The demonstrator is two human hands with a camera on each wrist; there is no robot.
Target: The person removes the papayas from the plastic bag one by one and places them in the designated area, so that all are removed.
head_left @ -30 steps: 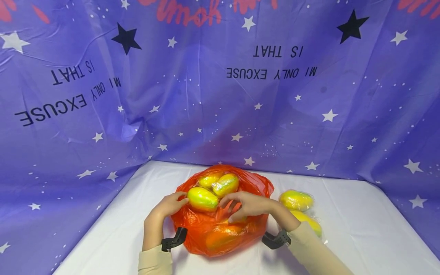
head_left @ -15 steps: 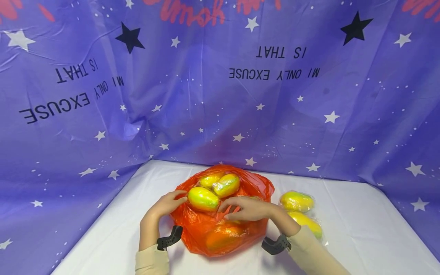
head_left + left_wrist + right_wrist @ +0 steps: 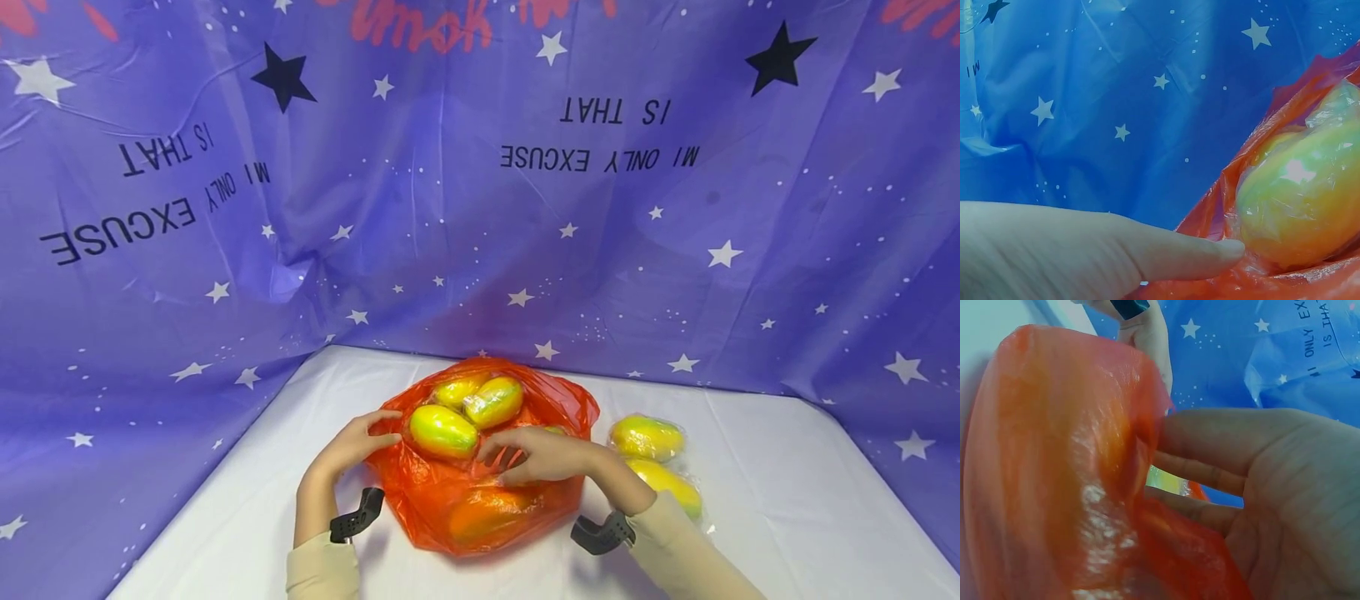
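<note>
A left hand point(image 3: 352, 442) holds thumb and fingers apart at the flank of a red plastic bag point(image 3: 420, 500), apparently steadying the loose film. Just right of those fingertips, a front mango point(image 3: 442, 431) lies in the bag's wide mouth; behind it, farther from the fingers, nestle a rear mango point(image 3: 459, 388) and a wrapped mango point(image 3: 495, 402), likely propped by the bag's sides. The right hand point(image 3: 543, 454) bends its fingers at the near edge of the mouth, probably to keep it wide; red film veils the tips, so whether they pinch it cannot be told. Below that thumb, an orange shape point(image 3: 487, 512) shows through the film, seemingly weighting the bag. Right of these fingers, past the wrist, an upper loose mango point(image 3: 647, 437) and a lower loose mango point(image 3: 671, 486) sit on white cloth point(image 3: 787, 483), perhaps parked clear of the mouth.
</note>
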